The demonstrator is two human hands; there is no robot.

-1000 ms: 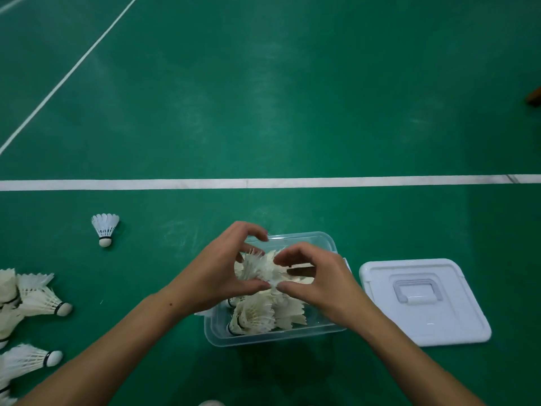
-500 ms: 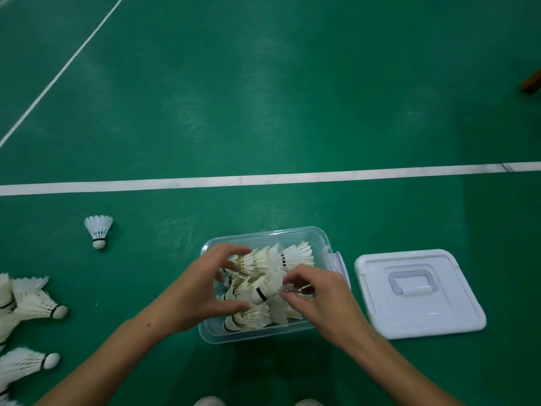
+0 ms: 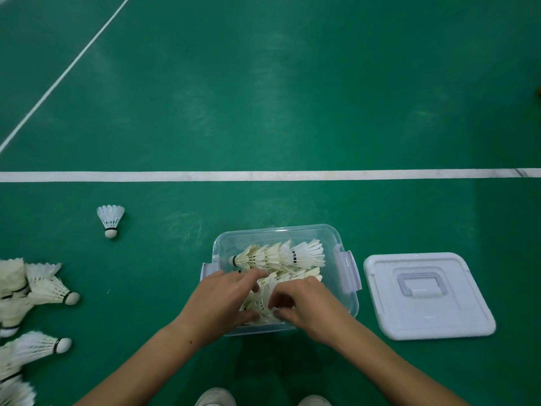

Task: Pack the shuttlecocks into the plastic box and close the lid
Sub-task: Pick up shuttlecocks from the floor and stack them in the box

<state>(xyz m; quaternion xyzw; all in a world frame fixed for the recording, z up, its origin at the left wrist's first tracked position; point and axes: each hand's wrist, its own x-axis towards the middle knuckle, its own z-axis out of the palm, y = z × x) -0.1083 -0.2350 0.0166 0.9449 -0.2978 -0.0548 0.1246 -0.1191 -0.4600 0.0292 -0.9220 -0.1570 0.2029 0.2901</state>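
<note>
A clear plastic box (image 3: 347, 291) sits on the green court floor and holds several white shuttlecocks. One nested row of shuttlecocks (image 3: 281, 254) lies along the box's far side. Down in the near half of the box, my left hand (image 3: 222, 300) and my right hand (image 3: 307, 303) are curled around a second stack of shuttlecocks (image 3: 262, 300). My fingers hide most of that stack. The white lid (image 3: 427, 294) lies flat on the floor to the right of the box, handle up.
One shuttlecock (image 3: 110, 219) stands alone on its cork at the left. Several loose shuttlecocks (image 3: 35, 291) lie heaped at the left edge. A white court line (image 3: 380, 173) crosses beyond the box. Shoe tips (image 3: 215, 398) show at the bottom.
Both hands have dropped from above the box into its near half with the stack. A nested row now lies along the far side of the box.
</note>
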